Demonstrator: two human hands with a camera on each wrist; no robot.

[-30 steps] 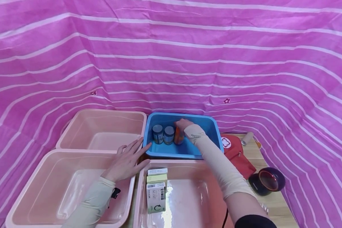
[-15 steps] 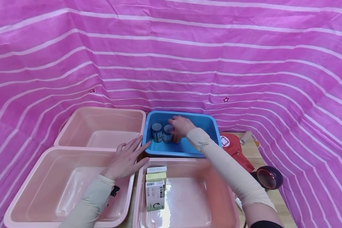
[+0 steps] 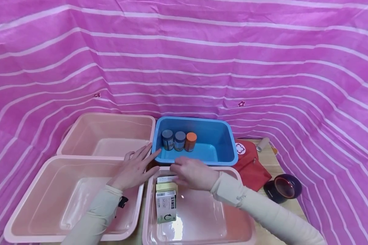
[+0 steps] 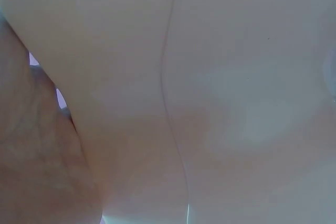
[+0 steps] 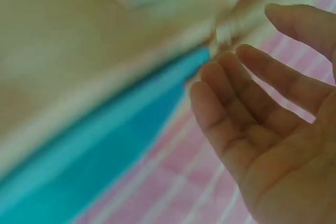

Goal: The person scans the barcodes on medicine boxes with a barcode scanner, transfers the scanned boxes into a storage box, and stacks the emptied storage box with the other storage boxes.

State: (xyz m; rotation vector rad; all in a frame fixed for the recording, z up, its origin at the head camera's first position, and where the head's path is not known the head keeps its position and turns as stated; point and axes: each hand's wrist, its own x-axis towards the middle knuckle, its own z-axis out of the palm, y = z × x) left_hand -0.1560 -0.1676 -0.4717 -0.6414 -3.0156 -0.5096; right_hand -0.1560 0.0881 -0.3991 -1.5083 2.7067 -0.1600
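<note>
My left hand (image 3: 130,173) lies with fingers spread over the meeting rims of the bins, fingertips at the left edge of the blue bin (image 3: 213,153). Over the back of the near right pink bin (image 3: 202,221) is my right hand (image 3: 194,174). In the right wrist view its fingers (image 5: 252,93) are loosely bent with nothing in them. Upright in the blue bin stand two dark-lidded jars (image 3: 173,140) and an orange bottle (image 3: 190,142) in a row. Close by the right fingertips are a white box (image 3: 163,179), a yellow box (image 3: 164,187) and a larger white-and-green box (image 3: 166,207).
Two more pink bins, one far (image 3: 119,148) and one near (image 3: 86,200), stand on the left. A red pouch (image 3: 251,166), a dark cup-like object (image 3: 283,187) and a beige roll (image 3: 263,144) lie on the wooden table at right. A striped pink cloth (image 3: 184,58) encloses the back and sides.
My right hand has left the orange bottle standing beside the jars and has moved out of the blue bin, toward me over the near right bin. The left hand stays in place.
</note>
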